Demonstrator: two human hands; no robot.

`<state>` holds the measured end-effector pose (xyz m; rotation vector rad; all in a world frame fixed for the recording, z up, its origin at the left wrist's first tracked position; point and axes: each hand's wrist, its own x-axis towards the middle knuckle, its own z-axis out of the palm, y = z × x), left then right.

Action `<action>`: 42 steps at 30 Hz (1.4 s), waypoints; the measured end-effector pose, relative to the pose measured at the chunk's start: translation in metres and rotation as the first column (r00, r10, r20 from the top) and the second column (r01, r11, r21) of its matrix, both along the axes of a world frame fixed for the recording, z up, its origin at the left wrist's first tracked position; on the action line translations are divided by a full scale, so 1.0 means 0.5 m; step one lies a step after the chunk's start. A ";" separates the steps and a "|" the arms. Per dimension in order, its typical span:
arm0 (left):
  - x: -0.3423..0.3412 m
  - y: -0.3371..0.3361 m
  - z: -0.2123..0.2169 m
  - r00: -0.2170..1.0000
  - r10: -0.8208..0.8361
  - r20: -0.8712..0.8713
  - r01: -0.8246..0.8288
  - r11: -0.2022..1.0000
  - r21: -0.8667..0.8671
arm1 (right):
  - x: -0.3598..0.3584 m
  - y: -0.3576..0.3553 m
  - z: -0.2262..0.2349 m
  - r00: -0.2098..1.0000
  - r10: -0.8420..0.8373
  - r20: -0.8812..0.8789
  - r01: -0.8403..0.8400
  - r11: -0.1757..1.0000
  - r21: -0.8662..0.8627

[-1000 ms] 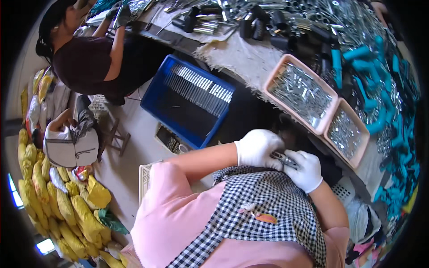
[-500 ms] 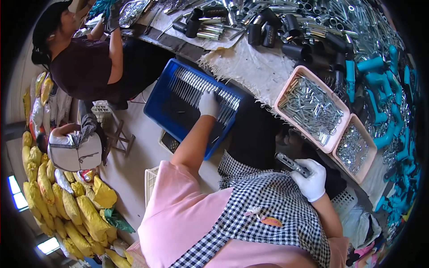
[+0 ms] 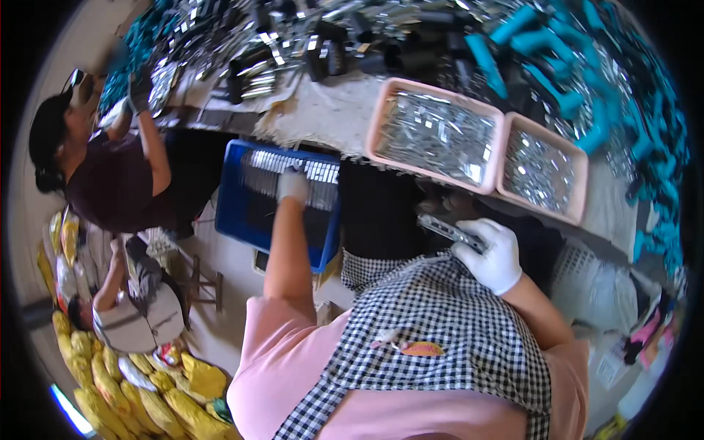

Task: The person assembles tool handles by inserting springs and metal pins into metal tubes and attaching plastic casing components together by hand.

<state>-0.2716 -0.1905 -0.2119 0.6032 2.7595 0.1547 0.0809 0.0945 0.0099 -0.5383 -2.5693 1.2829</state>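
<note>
Since one second ago, our left hand (image 3: 294,185) has gone from beside our right hand (image 3: 493,253) out to the blue bin (image 3: 242,233). We reach in over the bin's near edge, which runs under our left arm, and its side walls stand to both sides. Past the bin is the edge of the table cloth (image 3: 315,110). Two pink trays, one big (image 3: 375,121) and one small (image 3: 581,187), sit along that edge, with a gap between them and our right hand. Our left hand is at the row of shiny metal strips (image 3: 323,171); it is blurry, so we can't tell if its fingers are apart or together. Our right fingers are wrapped around a grey metal piece (image 3: 440,227), and its long end sticks out toward the bin.
</note>
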 end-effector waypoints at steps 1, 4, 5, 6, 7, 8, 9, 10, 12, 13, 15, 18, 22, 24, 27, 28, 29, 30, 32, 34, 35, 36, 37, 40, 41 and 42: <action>0.021 0.027 0.058 0.852 0.316 0.416 -0.486 0.772 0.409 | 0.011 0.005 -0.011 0.999 -0.032 -0.015 0.033 0.999 0.026; 0.142 0.090 0.269 0.656 0.041 0.753 -0.728 0.297 0.618 | 0.036 0.013 -0.030 0.993 -0.057 -0.104 0.063 0.997 0.054; 0.185 0.119 0.316 0.583 -0.017 0.812 -0.800 0.163 0.578 | 0.042 0.013 -0.037 0.990 -0.061 -0.126 0.067 0.997 0.042; 0.208 0.120 0.330 0.540 -0.175 0.823 -0.817 0.126 0.563 | 0.047 0.012 -0.041 0.988 -0.072 -0.136 0.078 0.996 0.044; 0.246 0.152 0.364 0.498 -0.183 0.848 -0.847 0.104 0.521 | 0.054 0.015 -0.049 0.986 -0.076 -0.146 0.083 0.996 0.041; 0.277 0.175 0.371 0.521 -0.165 0.837 -0.831 0.126 0.542 | 0.062 0.017 -0.058 0.984 -0.078 -0.161 0.089 0.994 0.066; 0.303 0.195 0.384 0.510 -0.208 0.834 -0.829 0.139 0.542 | 0.070 0.018 -0.063 0.981 -0.082 -0.174 0.099 0.991 0.091; 0.326 0.209 0.386 0.501 -0.211 0.840 -0.838 0.125 0.531 | 0.075 0.018 -0.065 0.979 -0.085 -0.185 0.103 0.991 0.089; 0.364 0.232 0.396 0.495 -0.228 0.838 -0.840 0.122 0.529 | 0.091 0.017 -0.062 0.973 -0.114 -0.199 0.134 0.987 0.093; 0.381 0.242 0.396 0.507 -0.237 0.829 -0.830 0.127 0.543 | 0.102 0.018 -0.061 0.971 -0.126 -0.201 0.148 0.984 0.096; 0.416 0.272 0.405 0.547 -0.215 0.809 -0.802 0.140 0.580 | 0.119 0.021 -0.062 0.964 -0.153 -0.216 0.178 0.979 0.104; 0.465 0.311 0.411 0.594 -0.213 0.776 -0.764 0.156 0.627 | 0.136 0.025 -0.066 0.950 -0.183 -0.255 0.216 0.971 0.108; 0.485 0.332 0.424 0.655 -0.214 0.725 -0.710 0.154 0.687 | 0.160 0.029 -0.066 0.946 -0.212 -0.246 0.244 0.964 0.104; 0.452 0.323 0.417 0.731 -0.230 0.643 -0.636 0.114 0.763 | 0.169 0.033 -0.065 0.940 -0.224 -0.257 0.254 0.963 0.091; 0.428 0.328 0.440 0.778 -0.142 0.612 -0.602 0.111 0.791 | 0.185 0.038 -0.067 0.945 -0.229 -0.234 0.245 0.968 0.043; 0.425 0.328 0.440 0.781 -0.145 0.608 -0.598 0.111 0.794 | 0.186 0.037 -0.066 0.945 -0.228 -0.235 0.244 0.969 0.041; 0.428 0.330 0.437 0.769 -0.172 0.616 -0.607 0.106 0.788 | 0.187 0.037 -0.065 0.940 -0.226 -0.254 0.245 0.969 0.044; 0.436 0.333 0.432 0.756 -0.198 0.624 -0.617 0.102 0.780 | 0.188 0.036 -0.065 0.936 -0.224 -0.272 0.245 0.968 0.046; 0.464 0.346 0.434 0.705 -0.222 0.674 -0.658 0.150 0.738 | 0.186 0.037 -0.067 0.937 -0.228 -0.264 0.247 0.968 0.044; 0.490 0.351 0.427 0.671 -0.230 0.705 -0.672 0.214 0.709 | 0.176 0.037 -0.067 0.928 -0.234 -0.291 0.260 0.964 0.053; 0.503 0.352 0.426 0.647 -0.241 0.723 -0.679 0.250 0.690 | 0.172 0.037 -0.068 0.925 -0.219 -0.311 0.248 0.967 0.057; 0.512 0.352 0.423 0.618 -0.277 0.736 -0.678 0.287 0.677 | 0.169 0.036 -0.067 0.922 -0.203 -0.330 0.236 0.970 0.062; 0.519 0.350 0.421 0.580 -0.318 0.750 -0.671 0.335 0.662 | 0.170 0.036 -0.064 0.923 -0.196 -0.330 0.231 0.970 0.070; 0.525 0.349 0.435 0.450 -0.361 0.817 -0.713 0.406 0.572 | 0.174 0.043 -0.061 0.916 -0.184 -0.356 0.232 0.968 0.095; 0.519 0.347 0.439 0.400 -0.388 0.830 -0.734 0.406 0.544 | 0.174 0.045 -0.060 0.917 -0.188 -0.353 0.235 0.967 0.094; 0.510 0.344 0.441 0.355 -0.408 0.841 -0.735 0.433 0.521 | 0.175 0.048 -0.059 0.916 -0.176 -0.361 0.222 0.971 0.090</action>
